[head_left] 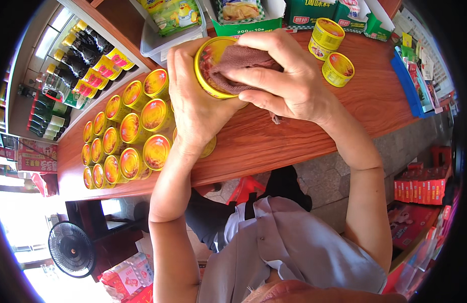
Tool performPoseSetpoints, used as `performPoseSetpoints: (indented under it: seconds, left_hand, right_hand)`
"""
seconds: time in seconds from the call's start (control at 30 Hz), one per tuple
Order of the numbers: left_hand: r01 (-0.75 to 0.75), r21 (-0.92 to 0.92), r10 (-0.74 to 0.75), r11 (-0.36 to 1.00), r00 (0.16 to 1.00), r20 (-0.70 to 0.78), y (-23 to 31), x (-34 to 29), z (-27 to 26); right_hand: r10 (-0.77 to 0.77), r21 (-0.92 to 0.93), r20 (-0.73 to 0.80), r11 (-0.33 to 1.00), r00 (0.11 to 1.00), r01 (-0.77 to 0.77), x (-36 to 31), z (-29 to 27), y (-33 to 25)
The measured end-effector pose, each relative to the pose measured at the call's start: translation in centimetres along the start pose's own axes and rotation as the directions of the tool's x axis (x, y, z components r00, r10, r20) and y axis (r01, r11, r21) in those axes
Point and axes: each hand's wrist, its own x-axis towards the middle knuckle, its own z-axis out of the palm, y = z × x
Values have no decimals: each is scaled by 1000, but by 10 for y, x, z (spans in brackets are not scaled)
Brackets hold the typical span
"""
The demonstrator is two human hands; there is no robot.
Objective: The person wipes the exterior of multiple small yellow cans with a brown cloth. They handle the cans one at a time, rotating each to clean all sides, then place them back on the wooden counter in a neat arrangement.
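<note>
My left hand is wrapped round a round yellow can with a red-and-yellow lid, raised above the wooden counter and tilted toward me. In my right hand is a bunched brown cloth, pressed against the lid and covering much of it. Left of my left forearm, similar yellow cans stand close together in rows. Part of this group is hidden behind the forearm. Beyond my right hand, two cans are stacked, and a single can stands beside them.
The wooden counter curves across in front of me. Dark bottles fill a shelf at the left. Along the back are a clear plastic bin and green cartons. A blue tray of packets sits at the right end.
</note>
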Motion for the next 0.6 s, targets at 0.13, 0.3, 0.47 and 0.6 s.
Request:
performPoseSetpoints:
  seconds: [0.13,0.3,0.47,0.6]
  left_hand:
    - [-76,78,81,994,995,-63,7,3,-2]
    - [-60,32,61,998,998,-25,12,-7,6]
    - [-72,48,70,996,997,39,10,-8,2]
    - [-27,-54,32,998,996,81,-2,-10,9]
  right_hand:
    - [128,-73,-132,988,983,-138,-1,1,2]
    - [137,-84,-33,987,990,-139,-3,1,-9]
    - [212,-16,-9,977,977,-212,-3,6,-7]
    - [249,-32,-8,968,968,-249,-3,8,-6]
